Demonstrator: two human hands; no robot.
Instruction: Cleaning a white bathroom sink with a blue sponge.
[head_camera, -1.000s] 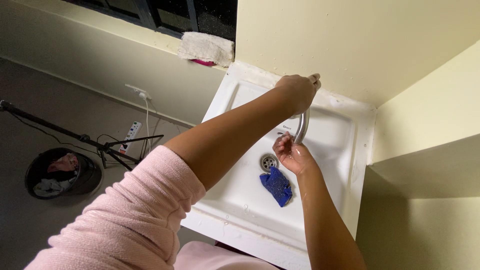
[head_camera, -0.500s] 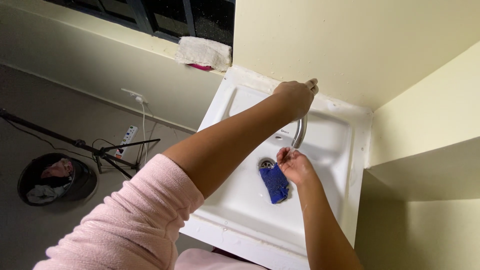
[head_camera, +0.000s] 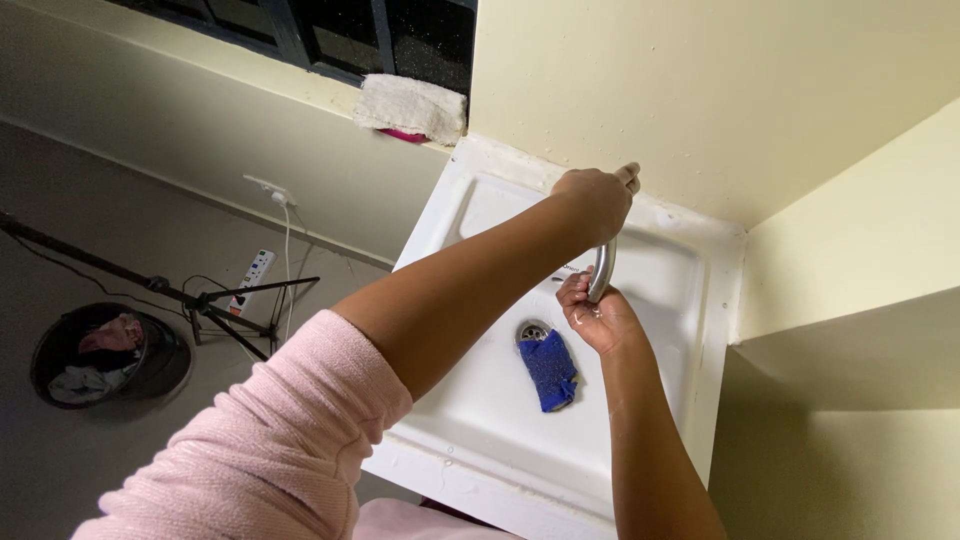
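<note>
Two bare hands meet at one curved metal tap (head_camera: 601, 268) in the single head view, which looks down onto a white sink (head_camera: 480, 420) set in a corner of cream walls.

The left hand (head_camera: 598, 200) reaches across from a pink sleeve (head_camera: 270, 450) and sits at the top of the tap, close to the back wall. Its grip is closed over the tap's head, fingers curled down around it, so the handle itself is hidden under the knuckles. The right hand (head_camera: 595, 312) comes up from the near edge of the sink and cups the lower end of the spout. Its grip is narrow, fingers wrapped loosely about the outlet, palm turned up beneath it. The spout runs as a short silver arc between the two grips, touching both, with only its middle showing.

Just beside the right hand, toward the left and a little nearer the viewer, a blue cloth (head_camera: 549, 368) lies crumpled in the basin. It rests against the round metal drain (head_camera: 532, 329), partly covering it, and neither hand touches it.

On the window ledge above the sink's left corner lies a pale folded cloth (head_camera: 412, 106). On the floor well to the left stand a black bin (head_camera: 108, 358) holding scraps, a dark tripod (head_camera: 215, 305), and a white power strip (head_camera: 252, 270) with its cord running up to a wall socket.
</note>
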